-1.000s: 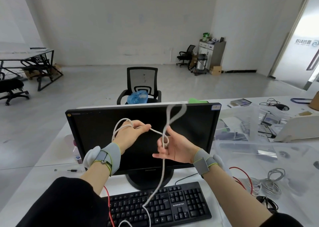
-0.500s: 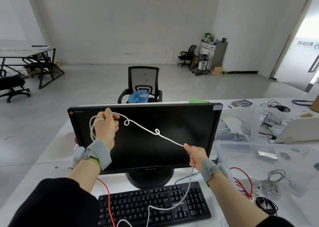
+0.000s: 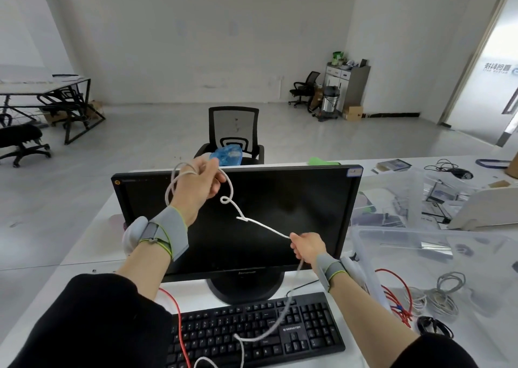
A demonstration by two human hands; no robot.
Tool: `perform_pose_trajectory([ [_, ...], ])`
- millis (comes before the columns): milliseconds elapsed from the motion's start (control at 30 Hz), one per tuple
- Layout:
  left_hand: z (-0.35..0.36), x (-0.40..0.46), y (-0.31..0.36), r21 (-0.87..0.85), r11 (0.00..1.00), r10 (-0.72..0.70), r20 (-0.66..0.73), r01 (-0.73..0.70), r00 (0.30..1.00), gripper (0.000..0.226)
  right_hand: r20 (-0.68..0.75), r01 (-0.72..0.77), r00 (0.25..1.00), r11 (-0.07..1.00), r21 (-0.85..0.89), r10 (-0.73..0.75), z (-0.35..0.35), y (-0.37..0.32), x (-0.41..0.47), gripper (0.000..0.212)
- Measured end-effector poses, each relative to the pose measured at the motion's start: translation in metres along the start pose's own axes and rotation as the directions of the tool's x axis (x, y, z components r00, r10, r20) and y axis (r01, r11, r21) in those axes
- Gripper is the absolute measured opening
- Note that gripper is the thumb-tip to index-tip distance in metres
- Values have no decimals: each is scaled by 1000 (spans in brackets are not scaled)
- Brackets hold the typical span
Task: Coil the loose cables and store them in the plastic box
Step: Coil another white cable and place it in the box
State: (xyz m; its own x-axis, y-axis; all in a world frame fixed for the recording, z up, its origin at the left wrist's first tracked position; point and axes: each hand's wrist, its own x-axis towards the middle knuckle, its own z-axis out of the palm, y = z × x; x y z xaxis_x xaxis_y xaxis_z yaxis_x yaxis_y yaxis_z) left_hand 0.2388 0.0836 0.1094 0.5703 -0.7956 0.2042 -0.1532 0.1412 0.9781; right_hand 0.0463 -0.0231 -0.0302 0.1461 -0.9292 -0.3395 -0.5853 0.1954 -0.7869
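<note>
Two hands were working one white cable point(image 3: 260, 224) in front of the black monitor point(image 3: 280, 216). The left hand point(image 3: 197, 185), raised near the monitor's top edge, had its fingers curled round a few finished loops of it. The right hand point(image 3: 307, 247), lower and to the right, pinched the same cable further along, so a stretch with two small kinks ran taut between them. Below the right hand the rest of the cable hung down, crossed the black keyboard point(image 3: 252, 331) and ran off the bottom of the view, so its full length could not be told.

By my judgement the coiling of this cable was only partly done: a few turns were gathered, a good length remained, and the kinks would need easing out as it wound. Nothing had yet gone from these hands into the clear plastic box point(image 3: 420, 244), which stood on the white desk point(image 3: 92, 244) to the right of the monitor. Near the box lay a red cable point(image 3: 398, 297), a grey bundle of cables point(image 3: 445, 295) and a black cable point(image 3: 433, 330); whether they sat inside it or beside it was unclear. Another red cable point(image 3: 179, 325) crossed the keyboard's left end, seemingly still to coil.
</note>
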Motion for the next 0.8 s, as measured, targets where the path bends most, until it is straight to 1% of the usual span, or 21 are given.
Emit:
perform_pose_trajectory([
  [33, 3, -2, 0, 32, 999, -10, 48, 8, 999, 28, 19, 64, 998, 997, -46, -63, 1, -8, -4, 29],
  [67, 7, -3, 0, 38, 999, -16, 82, 13, 997, 27, 39, 149, 989, 982, -114, -145, 0, -17, -9, 36],
  [100, 10, -4, -1, 31, 999, -19, 106, 15, 994, 27, 71, 258, 966, 956, -143, -250, 0, -26, -16, 47],
  [167, 14, -5, -2, 19, 1000, -21, 144, 19, 989, 27, 166, 481, 869, 875, -62, -466, 2, -47, -34, 68],
  [200, 16, -6, -1, 22, 1000, -20, 166, 17, 986, 26, 207, 561, 811, 828, -11, -547, 4, -57, -44, 72],
  [233, 17, -7, 0, 30, 1000, -16, 192, 10, 981, 25, 242, 611, 764, 791, 28, -599, 7, -65, -52, 72],
  [267, 18, -8, 1, 41, 999, -11, 219, 2, 976, 24, 267, 644, 725, 762, 63, -635, 10, -71, -58, 67],
  [300, 19, -9, 2, 58, 998, -6, 241, -9, 970, 22, 292, 660, 699, 746, 87, -653, 15, -75, -63, 55],
  [333, 18, -10, 3, 77, 997, 0, 254, -20, 967, 20, 312, 670, 682, 736, 99, -662, 19, -77, -68, 39],
  [367, 17, -10, 5, 87, 996, 8, 252, -30, 968, 19, 321, 652, 681, 744, 144, -659, 25, -78, -72, 22],
  [400, 15, -9, 5, 71, 997, 18, 223, -34, 975, 19, 321, 597, 692, 762, 249, -647, 28, -77, -75, 15],
  [433, 12, -8, 6, 19, 999, 27, 159, -30, 987, 20, 299, 507, 726, 776, 375, -619, 31, -74, -75, 22],
  [467, 8, -6, 7, -62, 998, 27, 64, -23, 998, 21, 282, 399, 770, 776, 489, -573, 33, -71, -74, 28],
  [500, 1, -4, 8, -151, 988, 15, -36, -20, 999, 21, 273, 314, 803, 765, 562, -530, 32, -69, -71, 31],
  [533, -5, -2, 8, -209, 978, 3, -115, -27, 993, 22, 268, 275, 826, 769, 577, -496, 29, -66, -68, 32],
  [567, -9, 1, 7, -229, 972, 7, -163, -45, 987, 22, 267, 267, 840, 789, 553, -472, 24, -63, -64, 32],
  [600, -12, 1, 4, -248, 967, 16, -193, -65, 981, 21, 278, 279, 847, 824, 493, -453, 21, -59, -59, 33],
  [667, -13, 3, 2, -329, 939, 22, -224, -96, 974, 23, 304, 333, 858, 900, 282, -413, 17, -50, -50, 37],
  [700, -11, 3, 2, -360, 928, 13, -225, -96, 974, 23, 319, 329, 869, 924, 196, -377, 17, -45, -47, 38],
  [733, -9, 3, 2, -359, 928, 14, -224, -96, 974, 23, 344, 300, 875, 939, 169, -342, 17, -39, -44, 39],
  [800, -3, 1, 1, -301, 948, 40, -212, -104, 976, 22, 395, 247, 869, 953, 175, -298, 17, -29, -40, 38],
])
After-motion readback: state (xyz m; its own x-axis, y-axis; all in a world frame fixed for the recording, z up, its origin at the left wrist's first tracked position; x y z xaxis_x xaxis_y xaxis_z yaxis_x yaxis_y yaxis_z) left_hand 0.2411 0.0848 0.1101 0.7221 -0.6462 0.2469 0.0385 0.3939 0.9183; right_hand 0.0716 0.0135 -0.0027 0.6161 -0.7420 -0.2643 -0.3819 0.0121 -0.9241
